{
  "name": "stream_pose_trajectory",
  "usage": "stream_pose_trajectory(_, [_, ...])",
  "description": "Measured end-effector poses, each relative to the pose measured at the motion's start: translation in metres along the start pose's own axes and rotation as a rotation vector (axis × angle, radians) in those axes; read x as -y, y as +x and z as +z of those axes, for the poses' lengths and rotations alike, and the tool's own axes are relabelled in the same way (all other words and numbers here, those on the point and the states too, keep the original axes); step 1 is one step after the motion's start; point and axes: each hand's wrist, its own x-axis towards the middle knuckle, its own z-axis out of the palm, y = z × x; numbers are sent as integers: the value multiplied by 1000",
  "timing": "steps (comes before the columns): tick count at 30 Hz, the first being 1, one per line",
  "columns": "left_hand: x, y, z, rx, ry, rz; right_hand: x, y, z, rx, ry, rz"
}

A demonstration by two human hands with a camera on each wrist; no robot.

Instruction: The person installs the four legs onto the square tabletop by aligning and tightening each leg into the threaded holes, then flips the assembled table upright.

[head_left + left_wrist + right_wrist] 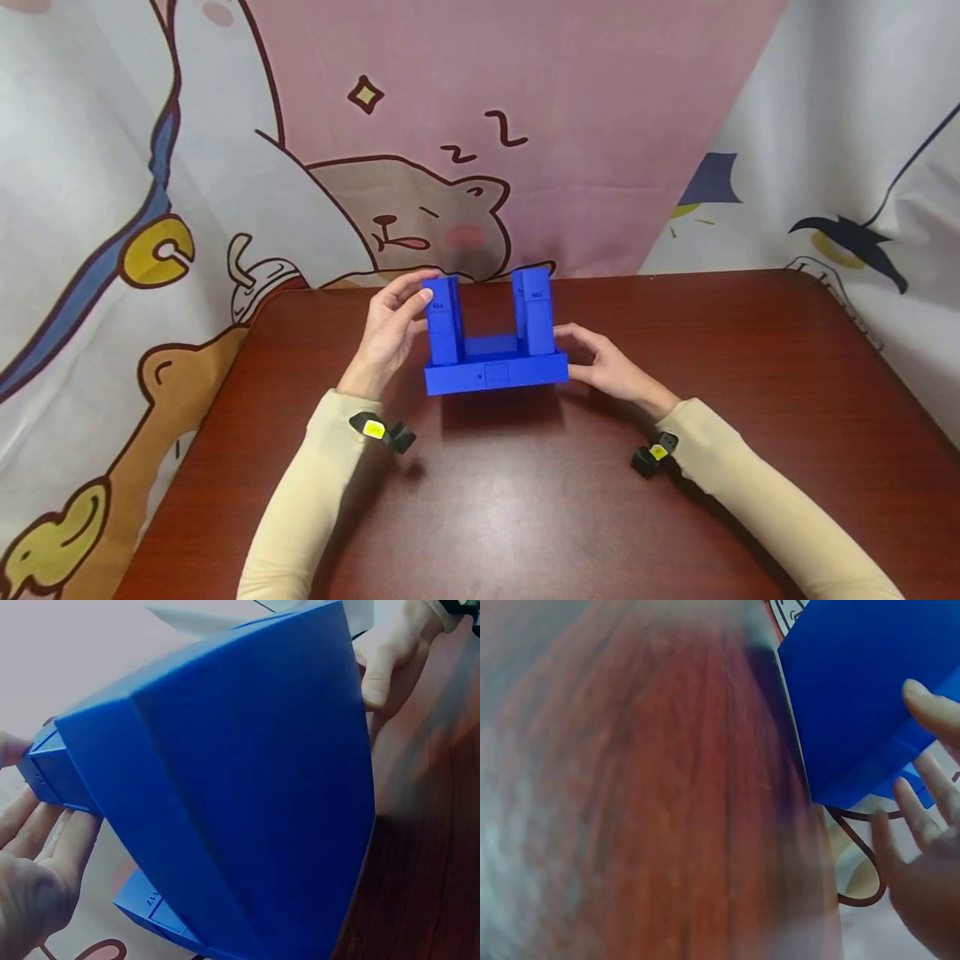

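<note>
A blue box-like piece (457, 380) with upright posts (538, 312) rising from its base is near the middle of the table's far half. Small dark markings show on the posts and front face. My left hand (386, 329) grips the top of the left post (64, 776), thumb in front and fingers round the far side. My right hand (611, 364) is at the right end of the base, its thumb (934, 712) over the base and its fingers extended and spread. The left wrist view shows a broad smooth blue face (255, 750).
The dark red-brown wooden table (495, 517) extends on every side of the blue piece. Behind it hangs a cartoon-printed cloth (585, 150) along the far edge. A black strap with a yellow patch (373, 429) sits on each sleeved wrist.
</note>
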Motion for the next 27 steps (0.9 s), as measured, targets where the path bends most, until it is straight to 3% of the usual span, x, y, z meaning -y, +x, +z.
stream_pose_trajectory(10, [0,5,-4,-65,-106,27,3,5,4,-145,94,-175])
stream_pose_trajectory(18, [0,8,-6,-120,-159,-33,24,10,7,-221,153,-279])
stream_pose_trajectory(23, [3,6,-9,-84,-192,-66,42,15,8,-270,171,-300])
stream_pose_trajectory(27, [8,5,-13,-20,-161,-82,52,18,7,-322,194,-299])
